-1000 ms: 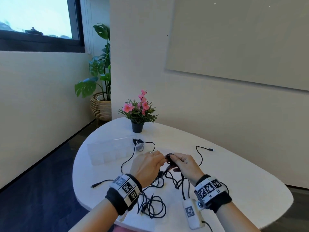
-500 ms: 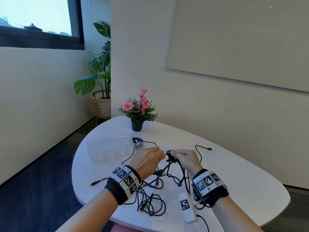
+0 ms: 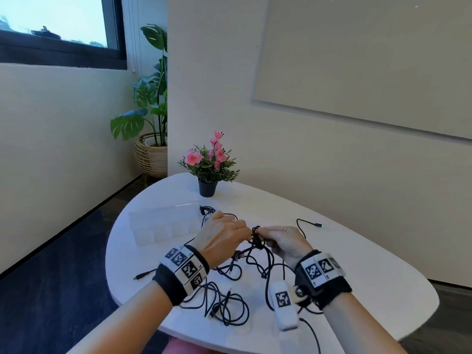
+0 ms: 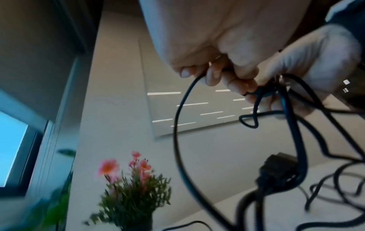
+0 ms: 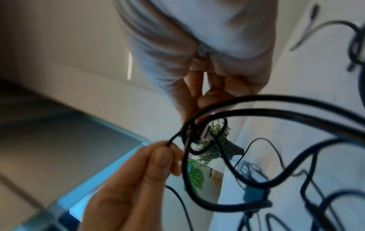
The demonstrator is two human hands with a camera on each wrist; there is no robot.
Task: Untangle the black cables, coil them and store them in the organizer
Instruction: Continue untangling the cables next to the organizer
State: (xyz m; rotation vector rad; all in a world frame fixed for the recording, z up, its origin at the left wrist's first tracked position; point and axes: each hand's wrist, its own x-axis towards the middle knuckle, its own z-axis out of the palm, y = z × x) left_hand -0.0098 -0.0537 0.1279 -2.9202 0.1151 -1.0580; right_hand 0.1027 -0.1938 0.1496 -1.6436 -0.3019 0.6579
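Several black cables lie tangled on the white table, and strands rise to a knot held above it. My left hand pinches one strand beside the knot; in the right wrist view its thumb and finger grip that strand. My right hand pinches the knot from the other side, fingers curled round the loops. A black plug dangles below my hands. The clear plastic organizer sits to the left, with a small cable coil at its right end.
A potted pink flower stands at the table's far edge. One loose cable end lies to the right of my hands, another near the left edge. A white tagged block hangs by my right wrist. A floor plant fills the corner.
Both hands have lifted the knot a little higher off the table, pulling more strands up with it. Each hand keeps its grip.
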